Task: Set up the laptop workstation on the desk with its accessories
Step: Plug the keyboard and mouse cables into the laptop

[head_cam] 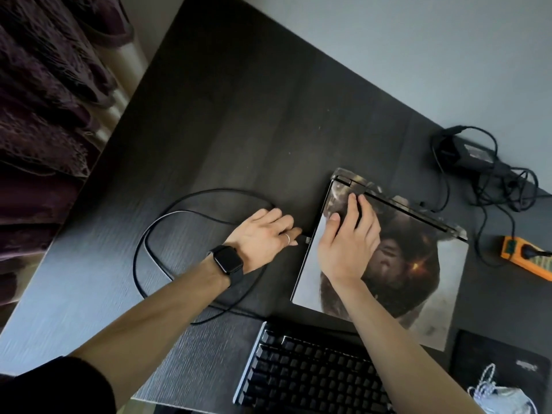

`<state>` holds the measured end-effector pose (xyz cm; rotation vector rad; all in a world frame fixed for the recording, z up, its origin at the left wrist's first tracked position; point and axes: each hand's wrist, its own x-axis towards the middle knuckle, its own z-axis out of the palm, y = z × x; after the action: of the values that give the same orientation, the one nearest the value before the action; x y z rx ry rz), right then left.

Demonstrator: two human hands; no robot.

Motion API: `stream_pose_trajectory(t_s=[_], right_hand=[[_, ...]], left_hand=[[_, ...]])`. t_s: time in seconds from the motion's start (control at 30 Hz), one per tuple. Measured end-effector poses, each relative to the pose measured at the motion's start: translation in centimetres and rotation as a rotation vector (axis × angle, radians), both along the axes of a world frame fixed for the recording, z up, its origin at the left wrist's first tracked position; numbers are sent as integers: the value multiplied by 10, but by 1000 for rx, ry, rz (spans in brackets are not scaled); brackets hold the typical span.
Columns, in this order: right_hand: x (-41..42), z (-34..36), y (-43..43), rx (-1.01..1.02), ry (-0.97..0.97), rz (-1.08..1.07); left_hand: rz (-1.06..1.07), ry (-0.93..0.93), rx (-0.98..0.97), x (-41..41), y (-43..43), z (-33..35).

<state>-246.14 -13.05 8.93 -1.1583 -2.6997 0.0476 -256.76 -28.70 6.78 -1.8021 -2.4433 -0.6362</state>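
Our left hand point(265, 234) closes its grip on the cable point(221, 190), pinching the plug at the left edge of the closed laptop point(433, 294) on the worktop point(239, 115). Our right hand point(346, 237) rests flat on top of it, fingers straight, holding nothing.

A black smartwatch point(226, 260) wrapped the wrist. A thin ring point(287, 239) circled a finger of the left hand point(263, 234). The sleeve point(59, 386) was black.

One laptop point(433, 279), one keyboard point(313, 375), one looped cable point(221, 190), two hands point(263, 234) point(346, 243)
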Motion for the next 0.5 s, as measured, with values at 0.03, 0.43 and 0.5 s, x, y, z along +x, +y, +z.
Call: stream_pose_trajectory(t_s=[0.03, 0.43, 0.5], right_hand=[[0, 0, -1, 3, 2, 3], [0, -2, 0, 40, 1, 18], [0, -2, 2, 46, -1, 16]], left_hand=[[16, -4, 6, 2, -1, -2], [-101, 83, 22, -12, 9, -2], [-92, 92, 32, -8, 10, -1]])
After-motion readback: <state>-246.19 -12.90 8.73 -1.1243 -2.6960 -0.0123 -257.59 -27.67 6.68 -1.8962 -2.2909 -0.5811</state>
